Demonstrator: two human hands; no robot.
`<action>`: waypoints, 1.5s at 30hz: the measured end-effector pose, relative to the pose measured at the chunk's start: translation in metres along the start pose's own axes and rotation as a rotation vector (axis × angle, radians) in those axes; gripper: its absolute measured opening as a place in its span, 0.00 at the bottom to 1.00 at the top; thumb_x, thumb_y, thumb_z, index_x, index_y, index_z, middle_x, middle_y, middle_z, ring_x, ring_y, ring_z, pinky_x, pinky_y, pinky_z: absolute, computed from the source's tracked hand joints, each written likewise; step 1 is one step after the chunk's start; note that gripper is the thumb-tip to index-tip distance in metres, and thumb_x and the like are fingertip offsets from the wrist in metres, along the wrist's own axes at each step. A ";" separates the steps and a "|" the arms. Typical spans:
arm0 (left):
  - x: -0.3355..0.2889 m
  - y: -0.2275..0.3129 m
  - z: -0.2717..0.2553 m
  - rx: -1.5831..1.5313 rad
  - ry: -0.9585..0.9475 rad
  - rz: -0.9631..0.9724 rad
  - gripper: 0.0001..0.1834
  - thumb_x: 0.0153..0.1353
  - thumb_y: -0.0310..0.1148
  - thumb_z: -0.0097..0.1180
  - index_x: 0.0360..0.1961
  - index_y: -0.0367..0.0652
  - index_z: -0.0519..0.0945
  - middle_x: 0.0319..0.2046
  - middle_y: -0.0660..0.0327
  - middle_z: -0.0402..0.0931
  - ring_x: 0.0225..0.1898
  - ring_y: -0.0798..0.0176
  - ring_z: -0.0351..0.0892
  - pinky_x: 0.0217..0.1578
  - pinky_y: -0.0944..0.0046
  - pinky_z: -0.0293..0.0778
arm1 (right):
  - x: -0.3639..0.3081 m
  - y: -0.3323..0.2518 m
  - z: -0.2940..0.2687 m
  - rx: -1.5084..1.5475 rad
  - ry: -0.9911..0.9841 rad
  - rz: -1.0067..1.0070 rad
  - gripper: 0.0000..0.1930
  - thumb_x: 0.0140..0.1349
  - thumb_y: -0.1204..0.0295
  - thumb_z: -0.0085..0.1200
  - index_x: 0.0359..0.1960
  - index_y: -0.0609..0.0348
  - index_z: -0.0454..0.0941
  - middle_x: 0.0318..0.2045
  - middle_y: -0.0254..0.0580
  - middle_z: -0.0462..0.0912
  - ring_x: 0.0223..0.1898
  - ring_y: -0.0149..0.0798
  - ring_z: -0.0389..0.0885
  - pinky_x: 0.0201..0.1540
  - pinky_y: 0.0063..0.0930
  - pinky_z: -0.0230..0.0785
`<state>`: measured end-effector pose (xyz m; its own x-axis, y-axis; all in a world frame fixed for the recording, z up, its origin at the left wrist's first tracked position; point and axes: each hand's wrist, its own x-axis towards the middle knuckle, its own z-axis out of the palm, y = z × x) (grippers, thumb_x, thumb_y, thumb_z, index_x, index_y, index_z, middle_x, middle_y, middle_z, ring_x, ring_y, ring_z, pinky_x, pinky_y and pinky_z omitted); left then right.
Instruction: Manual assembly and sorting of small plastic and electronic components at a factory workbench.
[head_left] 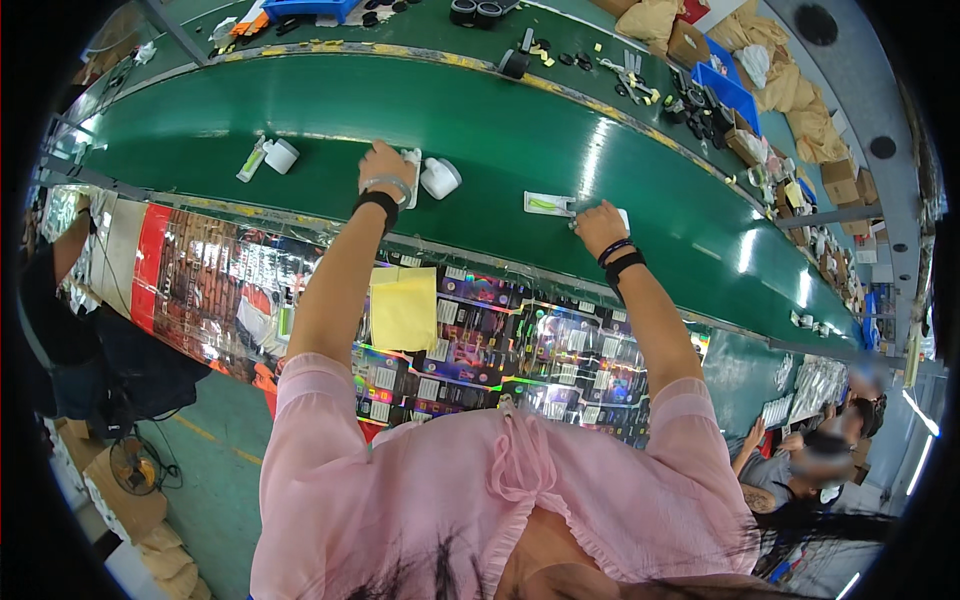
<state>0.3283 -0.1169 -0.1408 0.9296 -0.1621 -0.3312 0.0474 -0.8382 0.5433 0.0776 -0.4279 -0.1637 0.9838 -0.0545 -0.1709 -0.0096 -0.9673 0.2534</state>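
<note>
My left hand (pixel 384 168) is over the green conveyor belt (pixel 500 130), its fingers curled at the edge of a narrow white packet (pixel 413 180). Just right of that packet lies a white rounded piece (pixel 440 178). My right hand (pixel 600 228) is closed over a white thing (pixel 625 219), mostly hidden behind the fingers. Beside it, to the left, lies a flat white packet with a green item inside (pixel 547 204). Farther left on the belt, a similar green-and-white packet (pixel 251 160) rests against another white rounded piece (pixel 281 156).
Before me lie shiny printed packages (pixel 480 350) under clear film, with a yellow sheet (pixel 404 308) on top. Beyond the belt, a bench holds black parts (pixel 515 62) and blue bins (pixel 728 85). People (pixel 815 455) sit at right; another person (pixel 60 300) stands at left.
</note>
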 end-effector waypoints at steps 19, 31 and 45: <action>-0.100 0.109 0.162 0.544 -0.229 0.982 0.20 0.61 0.30 0.46 0.56 0.43 0.69 0.50 0.57 0.73 0.54 0.56 0.71 0.59 0.52 0.63 | -0.027 -0.025 -0.014 0.212 0.060 -0.112 0.10 0.49 0.64 0.63 0.29 0.53 0.80 0.28 0.37 0.80 0.39 0.40 0.79 0.59 0.39 0.62; -0.212 0.026 0.052 -0.684 -0.940 0.321 0.14 0.58 0.27 0.51 0.45 0.37 0.73 0.28 0.61 0.78 0.28 0.66 0.79 0.31 0.65 0.76 | -0.116 -0.110 -0.118 1.041 0.315 0.308 0.07 0.54 0.72 0.59 0.34 0.56 0.77 0.23 0.47 0.79 0.26 0.50 0.79 0.27 0.38 0.70; -0.326 -0.005 -0.025 -1.244 -0.845 0.016 0.17 0.69 0.37 0.45 0.56 0.42 0.66 0.31 0.58 0.73 0.23 0.65 0.75 0.23 0.59 0.81 | -0.180 -0.176 -0.193 1.058 0.804 0.142 0.15 0.52 0.79 0.61 0.44 0.59 0.81 0.28 0.41 0.79 0.33 0.43 0.76 0.36 0.33 0.70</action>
<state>0.0344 -0.0472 -0.0164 0.4751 -0.7742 -0.4182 0.7140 0.0614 0.6975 -0.0637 -0.2002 0.0066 0.7908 -0.3640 0.4922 0.1061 -0.7104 -0.6958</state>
